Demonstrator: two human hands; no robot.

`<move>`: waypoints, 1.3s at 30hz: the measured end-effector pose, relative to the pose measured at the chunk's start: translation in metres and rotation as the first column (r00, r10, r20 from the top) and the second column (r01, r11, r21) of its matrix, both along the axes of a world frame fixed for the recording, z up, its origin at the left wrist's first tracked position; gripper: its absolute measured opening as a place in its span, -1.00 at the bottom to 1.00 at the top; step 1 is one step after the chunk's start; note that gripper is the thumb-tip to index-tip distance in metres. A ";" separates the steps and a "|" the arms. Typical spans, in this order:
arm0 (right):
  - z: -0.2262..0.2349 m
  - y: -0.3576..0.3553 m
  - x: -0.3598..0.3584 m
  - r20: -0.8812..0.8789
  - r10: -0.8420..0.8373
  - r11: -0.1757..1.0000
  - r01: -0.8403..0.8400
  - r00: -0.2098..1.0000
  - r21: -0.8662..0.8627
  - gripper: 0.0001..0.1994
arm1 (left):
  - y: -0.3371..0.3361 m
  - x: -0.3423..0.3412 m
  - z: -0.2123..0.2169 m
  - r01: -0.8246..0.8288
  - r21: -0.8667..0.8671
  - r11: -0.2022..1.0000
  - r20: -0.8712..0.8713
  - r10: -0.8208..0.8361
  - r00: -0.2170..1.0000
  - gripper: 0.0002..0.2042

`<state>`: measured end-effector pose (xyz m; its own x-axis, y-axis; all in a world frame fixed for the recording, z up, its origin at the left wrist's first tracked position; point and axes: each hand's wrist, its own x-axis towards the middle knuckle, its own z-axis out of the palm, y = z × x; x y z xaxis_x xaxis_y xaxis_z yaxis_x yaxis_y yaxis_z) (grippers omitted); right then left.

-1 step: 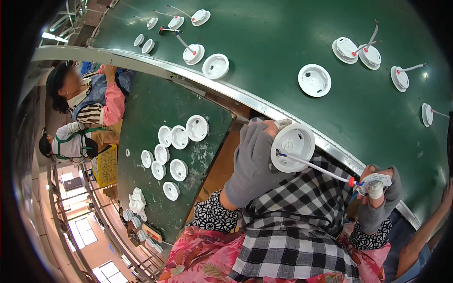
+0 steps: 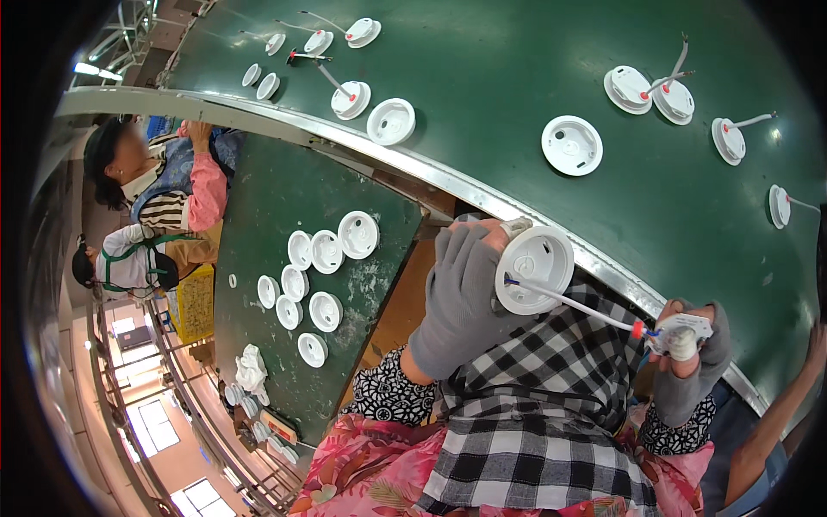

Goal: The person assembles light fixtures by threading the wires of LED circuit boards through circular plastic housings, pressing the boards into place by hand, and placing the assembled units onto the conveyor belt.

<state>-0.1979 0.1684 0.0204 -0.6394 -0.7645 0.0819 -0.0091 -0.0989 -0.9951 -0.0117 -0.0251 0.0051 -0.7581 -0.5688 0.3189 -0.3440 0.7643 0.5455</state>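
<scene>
In a grey fingerless glove, my left hand (image 2: 461,302) grips a round white plastic housing (image 2: 549,250) by its rim, hollow side up. A white cable (image 2: 594,310) passes through the housing's hole, with blue wire showing at its inner end. It runs across to my right hand (image 2: 696,379), also gloved in grey. The right thumb and fingers pinch a small white board (image 2: 696,323), where blue wire meets it beside a red ring (image 2: 637,329) on the cable. Both hands are in front of my checked apron, near the metal edge of the green work surface.
On the green surface (image 2: 482,95) lie housings with cables and bare ones, including a white cup (image 2: 572,146). Several more housings (image 2: 326,252) lie on the side table (image 2: 379,293). Two people (image 2: 164,185) are at left; another person's arm (image 2: 780,418) reaches in at right.
The small board in my right hand has tilted slightly. Housings on the green surface appear a little farther left. Both hands keep their grip.
</scene>
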 end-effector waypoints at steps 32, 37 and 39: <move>0.011 -0.041 0.021 -0.189 0.383 0.886 -0.302 0.904 0.350 -0.51 | 0.027 -0.012 -0.019 0.223 0.407 0.886 -0.112 -0.194 0.975 -0.26; -0.006 -0.036 0.006 -0.445 0.317 0.938 -0.206 0.838 0.280 -0.13 | 0.028 -0.016 -0.014 0.216 0.365 0.906 -0.109 -0.189 0.976 -0.29; -0.009 -0.037 0.009 -0.435 0.381 0.915 -0.265 0.816 0.305 0.01 | 0.029 -0.020 -0.015 0.307 0.428 0.850 -0.085 -0.300 0.950 -0.26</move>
<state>-0.1893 0.1313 0.0114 -0.2769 -0.9541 0.1141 -0.4929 0.0391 -0.8692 -0.0319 0.0040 -0.0095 -0.9127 -0.3940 0.1083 -0.1228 0.5172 0.8470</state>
